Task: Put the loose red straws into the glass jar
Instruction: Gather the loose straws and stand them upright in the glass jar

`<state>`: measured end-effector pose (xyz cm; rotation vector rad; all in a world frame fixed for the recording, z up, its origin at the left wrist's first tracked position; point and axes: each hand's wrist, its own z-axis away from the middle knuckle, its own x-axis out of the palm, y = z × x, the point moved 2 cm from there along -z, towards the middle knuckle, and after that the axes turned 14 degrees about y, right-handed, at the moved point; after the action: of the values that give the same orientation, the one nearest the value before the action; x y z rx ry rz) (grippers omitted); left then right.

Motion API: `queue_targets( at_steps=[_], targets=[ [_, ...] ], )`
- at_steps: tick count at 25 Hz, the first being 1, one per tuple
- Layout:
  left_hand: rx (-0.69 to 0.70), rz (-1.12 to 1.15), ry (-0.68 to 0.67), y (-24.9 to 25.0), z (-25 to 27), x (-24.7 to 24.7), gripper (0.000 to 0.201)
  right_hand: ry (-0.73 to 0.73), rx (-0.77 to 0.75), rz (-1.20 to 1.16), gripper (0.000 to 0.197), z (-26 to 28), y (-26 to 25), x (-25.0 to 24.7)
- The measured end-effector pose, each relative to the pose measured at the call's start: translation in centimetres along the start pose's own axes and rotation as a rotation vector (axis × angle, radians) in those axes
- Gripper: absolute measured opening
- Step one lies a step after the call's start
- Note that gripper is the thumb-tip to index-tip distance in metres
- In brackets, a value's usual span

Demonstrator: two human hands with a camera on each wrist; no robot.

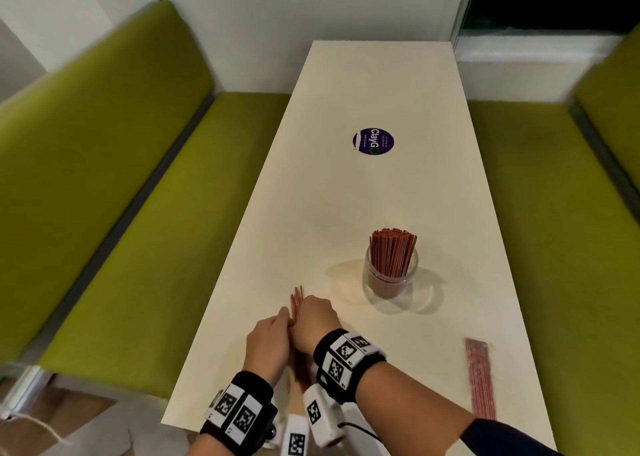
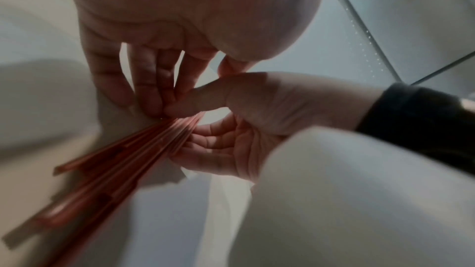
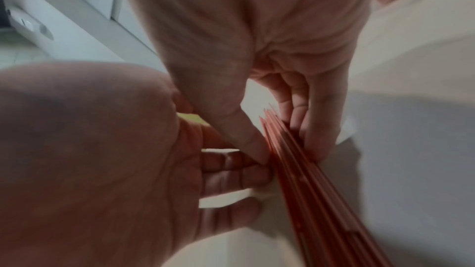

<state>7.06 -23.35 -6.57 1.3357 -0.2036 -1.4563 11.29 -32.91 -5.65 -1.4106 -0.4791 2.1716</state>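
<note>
A bundle of loose red straws [image 1: 297, 301] lies lengthwise near the table's front left, mostly under my two hands. My right hand [image 1: 304, 303] pinches the bundle [image 3: 308, 170] between thumb [image 3: 244, 131] and fingers [image 3: 311, 121]. My left hand [image 1: 282, 317] reaches in from the left, its fairly straight fingers [image 2: 149, 84] pressing their tips against the bundle's side [image 2: 115, 159]. The glass jar [image 1: 390, 275] stands upright to the right and further off, with many red straws upright in it.
A flat packet of red straws [image 1: 479, 376] lies near the right front of the cream table [image 1: 346, 196]. A round purple sticker [image 1: 373, 141] sits mid-table. Green benches [image 1: 138, 196] flank both long sides. The table's front edge is just below my wrists.
</note>
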Motion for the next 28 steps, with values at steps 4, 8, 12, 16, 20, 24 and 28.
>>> queue_targets(
  at_steps=[4,8,12,16,20,24,28],
  targets=[
    [-0.086,0.075,-0.079,-0.6,-0.5,0.0,0.059,0.011,-0.026,0.054,0.019,-0.2,-0.2,-0.2],
    [-0.144,0.123,-0.112,-0.9,-0.6,0.2,0.069,-0.023,-0.044,0.103,0.017,-0.7,-0.2,-0.4],
    [-0.060,0.006,0.003,-1.1,-0.7,0.1,0.073,-0.005,-0.070,0.141,0.017,-1.1,0.4,-0.4],
    [-0.038,0.079,-0.107,-0.6,-0.6,-0.2,0.077,-0.008,-0.050,0.107,0.015,-1.2,0.7,-0.2],
    [-0.097,0.193,-0.161,0.0,-0.2,-0.4,0.062,-0.006,0.013,0.032,0.028,-1.2,1.0,-0.7],
    [-0.136,0.260,-0.078,-0.8,-0.3,-0.4,0.040,0.011,0.010,0.042,0.031,-1.1,0.7,-1.2],
    [-0.140,0.270,-0.024,-1.4,-0.7,-1.6,0.020,-0.024,-0.070,0.122,0.033,-1.3,0.0,-1.1]
  ],
)
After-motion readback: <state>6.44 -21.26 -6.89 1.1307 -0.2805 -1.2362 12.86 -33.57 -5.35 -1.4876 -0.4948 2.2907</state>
